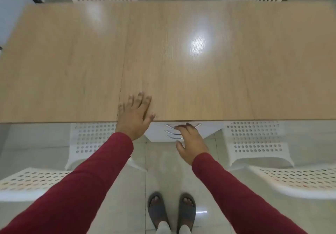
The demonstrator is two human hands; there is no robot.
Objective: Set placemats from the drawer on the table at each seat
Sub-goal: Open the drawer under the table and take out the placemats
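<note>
We are pressing our flat left hand [135,117] on the desk [181,60], probably for balance. Lower centre, our right hand [190,141] is curling fingertips onto a drawer handle [174,132], likely to pull.

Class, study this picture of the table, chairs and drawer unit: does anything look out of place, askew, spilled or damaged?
Nothing stands out. The table shows only glare, with no spill or damage. The left hand rests flat at its near edge; the right hand reaches the drawer unit handles.
</note>
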